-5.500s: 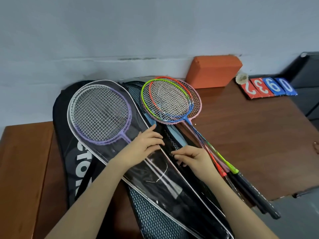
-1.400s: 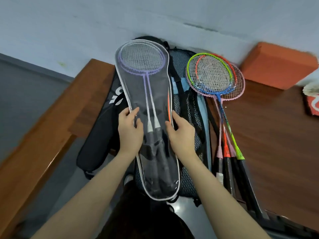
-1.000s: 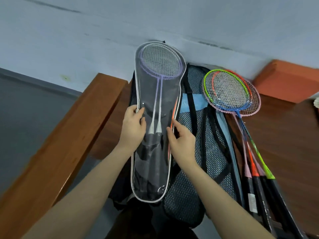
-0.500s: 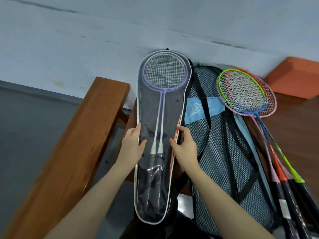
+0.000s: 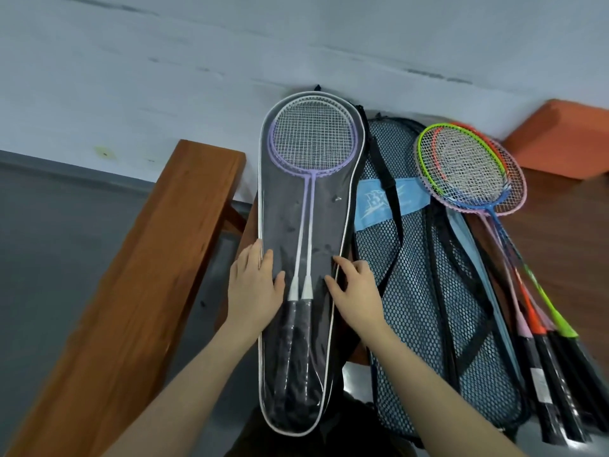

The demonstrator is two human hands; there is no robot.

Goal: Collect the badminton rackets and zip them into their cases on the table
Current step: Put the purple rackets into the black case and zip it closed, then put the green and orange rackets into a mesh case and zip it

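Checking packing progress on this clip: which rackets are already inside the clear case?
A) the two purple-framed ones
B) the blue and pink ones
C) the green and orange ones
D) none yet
A: the two purple-framed rackets show through the clear case, which the left hand and right hand touch at its edges; the coloured rackets lie loose to the right.

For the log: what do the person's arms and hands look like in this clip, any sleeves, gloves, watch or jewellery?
Both forearms are bare right up to the bottom edge of the picture; no sleeve shows. The left hand and the right hand wear no gloves. No watch, bracelet or ring can be seen on either wrist or on the fingers that show. There are no markings or tape.
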